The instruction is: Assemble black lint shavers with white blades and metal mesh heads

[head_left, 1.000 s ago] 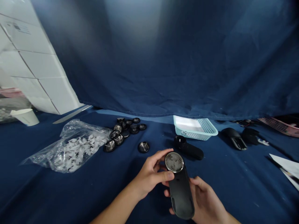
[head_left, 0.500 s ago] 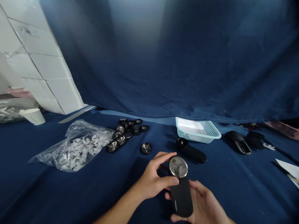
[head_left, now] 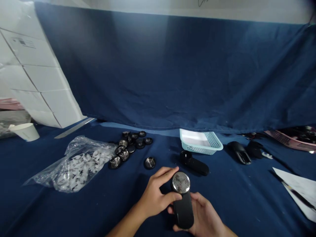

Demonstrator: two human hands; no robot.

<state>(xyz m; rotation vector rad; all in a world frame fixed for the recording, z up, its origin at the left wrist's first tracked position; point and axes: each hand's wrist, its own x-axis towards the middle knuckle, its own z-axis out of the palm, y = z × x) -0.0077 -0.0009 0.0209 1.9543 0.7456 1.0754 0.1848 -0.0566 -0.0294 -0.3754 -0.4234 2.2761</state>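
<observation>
A navy fabric curtain [head_left: 177, 72] with a pale sheen hangs behind the blue-clothed worktop [head_left: 59, 214]; white cartons [head_left: 53, 79] stand stacked at left.

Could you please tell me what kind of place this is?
Probably a workbench for handling small product parts. A clear plastic bag of small white pieces and a cluster of round black parts lie on blue cloth, near what look like stacked white boxes.

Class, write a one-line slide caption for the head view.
Left hand and right hand hold a black device with a round perforated head above blue cloth.
</observation>
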